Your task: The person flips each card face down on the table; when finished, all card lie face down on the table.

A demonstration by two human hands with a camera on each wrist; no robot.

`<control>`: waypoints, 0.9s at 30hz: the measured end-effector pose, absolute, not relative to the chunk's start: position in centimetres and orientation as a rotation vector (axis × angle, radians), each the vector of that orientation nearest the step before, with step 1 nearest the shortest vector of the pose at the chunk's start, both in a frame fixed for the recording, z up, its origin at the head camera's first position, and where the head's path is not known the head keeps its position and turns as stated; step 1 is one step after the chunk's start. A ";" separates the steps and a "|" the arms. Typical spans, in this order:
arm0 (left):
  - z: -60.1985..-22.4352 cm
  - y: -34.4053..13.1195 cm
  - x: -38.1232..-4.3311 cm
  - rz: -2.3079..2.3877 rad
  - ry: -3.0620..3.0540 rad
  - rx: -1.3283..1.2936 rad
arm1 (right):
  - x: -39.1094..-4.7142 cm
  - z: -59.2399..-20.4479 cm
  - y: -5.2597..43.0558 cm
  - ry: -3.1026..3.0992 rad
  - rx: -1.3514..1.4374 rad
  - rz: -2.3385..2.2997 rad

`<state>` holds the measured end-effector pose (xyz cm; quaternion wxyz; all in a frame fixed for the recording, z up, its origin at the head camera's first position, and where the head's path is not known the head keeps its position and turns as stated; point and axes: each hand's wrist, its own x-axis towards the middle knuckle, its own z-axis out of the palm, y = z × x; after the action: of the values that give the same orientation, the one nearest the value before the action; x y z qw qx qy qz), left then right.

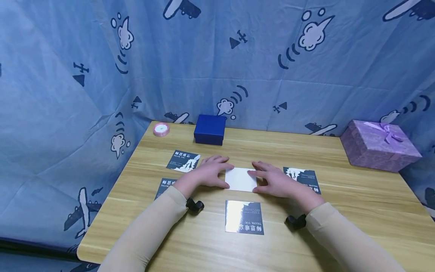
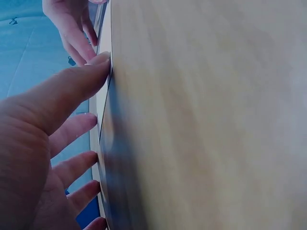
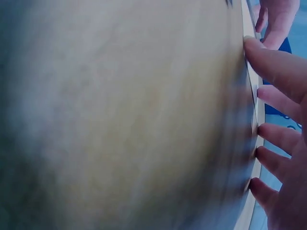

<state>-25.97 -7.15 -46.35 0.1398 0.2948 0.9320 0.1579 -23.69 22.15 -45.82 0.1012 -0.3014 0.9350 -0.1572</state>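
A blank white card [image 1: 240,179] lies flat on the wooden table between both hands. My left hand [image 1: 210,172] touches its left side, with thumb and forefinger at the edge and the other fingers spread on the tabletop. On the opposite side, my right hand [image 1: 274,180] rests its thumb and fingertips at the card's right edge. Each wrist view shows that hand's fingers [image 2: 79,165] [image 3: 278,139] spread and lightly bent, tips down on the surface. Just in front lies a dark printed "THANK YOU" card [image 1: 249,219].
Similar printed cards lie at the upper left [image 1: 181,161], beneath the left forearm [image 1: 165,184] and beside the right hand [image 1: 306,179]. Toward the back are a pink ribbon roll [image 1: 161,129] and a blue box [image 1: 209,130]. A purple gift box [image 1: 378,147] stands at the right, before a blue curtain [image 1: 204,56].
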 end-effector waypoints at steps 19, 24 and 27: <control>-46.6 -6.9 -25.3 0.487 2.678 0.830 | -23.1 -46.0 22.4 2.743 -0.849 -0.487; -46.3 -6.8 -25.3 0.477 2.671 0.840 | -23.0 -45.9 22.5 2.754 -0.841 -0.491; -45.6 -6.7 -25.5 0.467 2.678 0.823 | -23.3 -45.5 22.8 2.752 -0.799 -0.534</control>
<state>-25.50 -6.67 -45.57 0.1504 0.2864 0.9322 0.1625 -23.32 22.80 -45.54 0.1132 -0.2725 0.9380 -0.1819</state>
